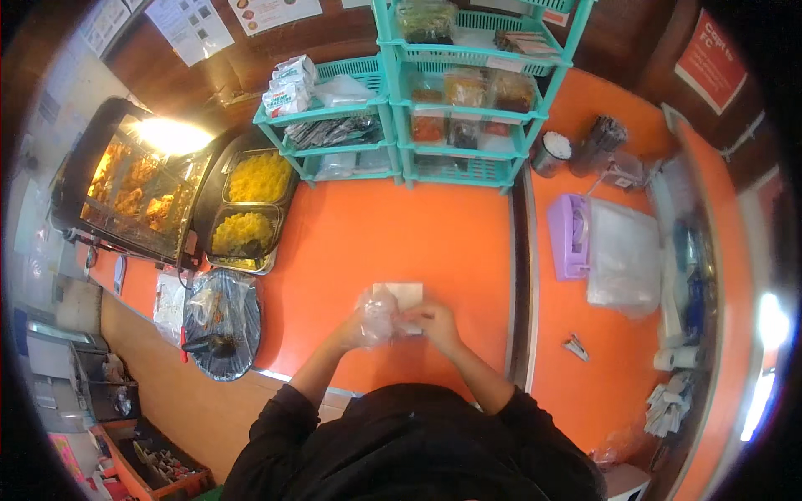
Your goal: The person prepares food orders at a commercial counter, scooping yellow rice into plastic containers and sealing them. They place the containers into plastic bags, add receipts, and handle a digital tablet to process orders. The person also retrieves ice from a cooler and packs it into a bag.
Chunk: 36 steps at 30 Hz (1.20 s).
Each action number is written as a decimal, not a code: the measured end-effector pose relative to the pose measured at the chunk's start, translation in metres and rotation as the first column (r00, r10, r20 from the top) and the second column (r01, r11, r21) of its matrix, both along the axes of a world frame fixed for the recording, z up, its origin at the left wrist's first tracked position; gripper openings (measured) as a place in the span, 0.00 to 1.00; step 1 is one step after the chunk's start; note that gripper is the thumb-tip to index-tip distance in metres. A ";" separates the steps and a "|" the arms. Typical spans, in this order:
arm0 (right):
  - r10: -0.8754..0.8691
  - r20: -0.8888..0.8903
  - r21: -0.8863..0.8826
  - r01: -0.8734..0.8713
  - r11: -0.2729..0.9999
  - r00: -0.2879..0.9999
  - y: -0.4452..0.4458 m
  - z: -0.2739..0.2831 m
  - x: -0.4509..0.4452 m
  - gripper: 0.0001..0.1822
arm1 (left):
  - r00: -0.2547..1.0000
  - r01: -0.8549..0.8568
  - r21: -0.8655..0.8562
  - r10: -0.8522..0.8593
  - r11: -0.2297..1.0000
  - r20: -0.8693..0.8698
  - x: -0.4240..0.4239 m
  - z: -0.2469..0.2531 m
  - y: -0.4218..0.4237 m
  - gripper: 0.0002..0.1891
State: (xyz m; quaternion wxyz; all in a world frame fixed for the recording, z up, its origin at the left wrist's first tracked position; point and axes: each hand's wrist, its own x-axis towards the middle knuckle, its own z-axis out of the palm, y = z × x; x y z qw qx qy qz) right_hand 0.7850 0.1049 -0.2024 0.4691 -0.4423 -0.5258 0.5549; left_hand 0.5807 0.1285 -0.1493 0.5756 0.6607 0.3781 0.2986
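My left hand (352, 332) holds a crumpled clear plastic bag (378, 308) over the orange counter. The bag hides most of its fingers. Just to the right, my right hand (437, 320) has its fingertips drawn together at the bag's edge; whether they pinch the plastic is too blurred to tell. Behind both hands, a pale rectangular sheet or packet (407, 293) lies flat, partly covered by the bag and the right fingers.
Left stand a lit food warmer (141, 188), trays of yellow rice (258, 178) and a plastic-covered round tray (241, 319). Turquoise racks (401, 125) rise at the back. A purple tape dispenser (567, 238), clear plastic bags (623, 257) and a stapler (575, 347) lie right.
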 end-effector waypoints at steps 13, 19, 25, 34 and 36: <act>-0.062 0.287 0.212 0.000 0.977 0.956 -0.007 0.015 0.008 0.03 | 0.936 -0.196 0.439 0.301 0.877 -0.184 0.007 0.016 -0.037 0.10; -0.054 0.337 0.215 -0.021 0.976 0.940 -0.010 0.027 -0.002 0.05 | 0.554 -0.319 -0.385 0.500 0.866 0.665 0.019 -0.070 -0.050 0.36; -0.083 0.100 -0.112 0.094 0.989 0.991 -0.016 0.044 -0.016 0.09 | 0.576 -0.262 -0.537 0.576 0.802 0.580 0.025 -0.059 -0.042 0.39; -0.162 -0.221 -0.435 0.052 0.899 0.962 -0.013 0.053 -0.011 0.12 | 0.682 -0.433 -0.402 0.585 0.807 0.440 0.033 -0.006 -0.057 0.26; -0.155 -0.218 -0.439 0.045 0.897 0.963 -0.014 0.054 -0.010 0.12 | 0.729 -0.408 -0.375 0.544 0.832 0.416 0.030 -0.002 -0.057 0.24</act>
